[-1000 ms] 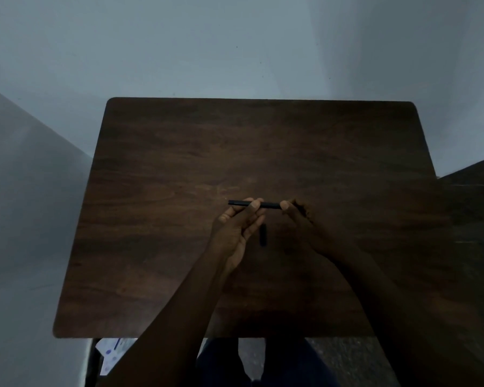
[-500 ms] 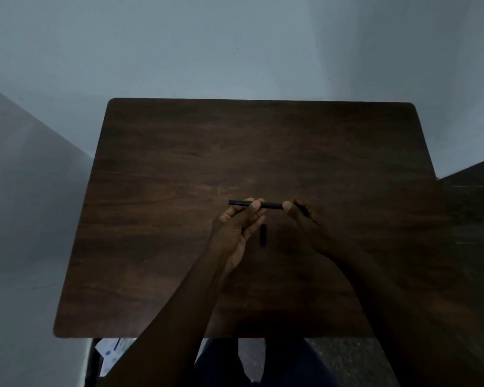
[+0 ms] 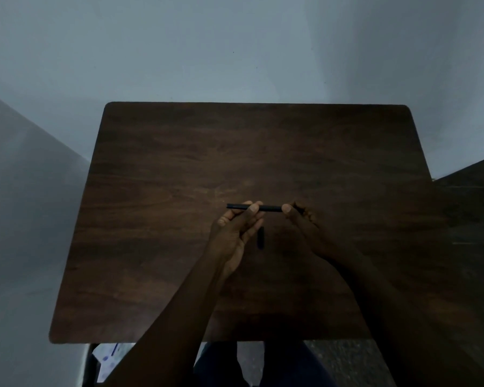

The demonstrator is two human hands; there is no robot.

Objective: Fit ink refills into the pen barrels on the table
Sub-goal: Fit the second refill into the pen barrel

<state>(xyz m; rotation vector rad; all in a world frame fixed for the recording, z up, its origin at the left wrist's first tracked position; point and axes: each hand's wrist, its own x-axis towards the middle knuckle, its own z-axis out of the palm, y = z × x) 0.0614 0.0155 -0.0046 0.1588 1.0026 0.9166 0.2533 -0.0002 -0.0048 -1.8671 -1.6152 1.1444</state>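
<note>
A thin black pen barrel (image 3: 268,208) is held level, left to right, a little above the dark wooden table (image 3: 179,191). My left hand (image 3: 236,233) pinches its left part between thumb and fingers; the barrel's left end sticks out past them. My right hand (image 3: 305,227) grips the right end, which its fingers hide. A short black pen piece (image 3: 260,237), perhaps a cap, lies on the table just below the barrel, between my two hands. In this dim light I cannot tell a refill apart from the barrel.
The table stands against a pale wall. A darker surface (image 3: 472,219) adjoins its right side. Under the near left edge a paper with blue dots (image 3: 109,358) shows on the floor.
</note>
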